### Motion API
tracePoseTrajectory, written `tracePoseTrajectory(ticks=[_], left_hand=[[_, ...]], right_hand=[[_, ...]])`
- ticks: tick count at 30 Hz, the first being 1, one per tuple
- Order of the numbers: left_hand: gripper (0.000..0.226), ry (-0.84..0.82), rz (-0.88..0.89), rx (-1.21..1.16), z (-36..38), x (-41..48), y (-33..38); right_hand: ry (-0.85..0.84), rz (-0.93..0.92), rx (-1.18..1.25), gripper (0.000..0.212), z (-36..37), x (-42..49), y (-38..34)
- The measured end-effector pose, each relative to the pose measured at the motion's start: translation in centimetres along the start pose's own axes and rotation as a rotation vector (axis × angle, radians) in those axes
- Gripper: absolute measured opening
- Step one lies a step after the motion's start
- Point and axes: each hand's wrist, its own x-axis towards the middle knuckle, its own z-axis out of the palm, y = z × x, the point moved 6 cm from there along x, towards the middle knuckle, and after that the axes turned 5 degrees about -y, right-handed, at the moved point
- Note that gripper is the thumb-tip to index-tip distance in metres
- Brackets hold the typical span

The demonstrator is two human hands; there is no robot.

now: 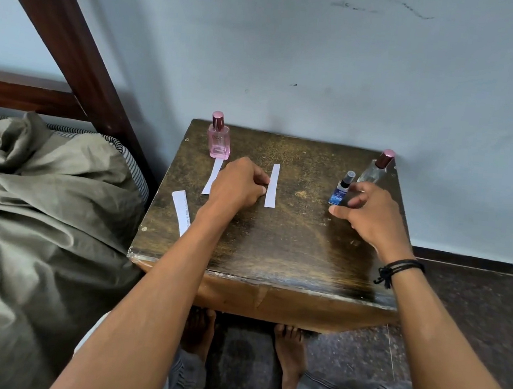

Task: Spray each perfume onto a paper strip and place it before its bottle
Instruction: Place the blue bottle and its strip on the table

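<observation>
On the worn wooden table, a pink perfume bottle stands at the back left with a white paper strip lying just before it. A second strip lies mid-table; my left hand has curled fingers pinching its left edge. A third strip lies near the table's left edge. At the back right stand a small blue spray bottle and a clear bottle with a maroon cap. My right hand hovers with spread fingers right beside the blue bottle, holding nothing.
The table stands against a pale blue wall. A bed with a rumpled olive sheet and a dark wooden frame is on the left. My bare feet are on the dark floor under the table's front edge.
</observation>
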Motion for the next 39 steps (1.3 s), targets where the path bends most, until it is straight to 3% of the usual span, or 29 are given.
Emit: tracePoseTrajectory(ticks=[8, 17, 23, 31, 39], left_hand=[[0.025, -0.012, -0.005, -0.013, 0.0, 0.0, 0.1], [0.020, -0.001, -0.048, -0.104, -0.5, -0.1, -0.4], [0.015, 0.004, -0.040, -0.165, -1.0, -0.1, -0.7], [0.012, 0.066, 0.109, -0.351, -1.1, -0.1, 0.8], [0.035, 0.052, 0.042, -0.507, -0.2, 0.9, 0.2]], right_hand=[[0.034, -0.076, -0.010, 0.021, 0.5, 0.2, -0.7], [0.025, -0.095, -0.005, 0.031, 1.0, 0.6, -1.3], [-0.020, -0.153, -0.021, 0.026, 2.4, 0.5, -2.8], [0.017, -0.239, -0.045, 0.025, 4.1, 1.3, -5.6], [0.160, -0.256, 0.113, 0.018, 5.1, 2.8, -8.8]])
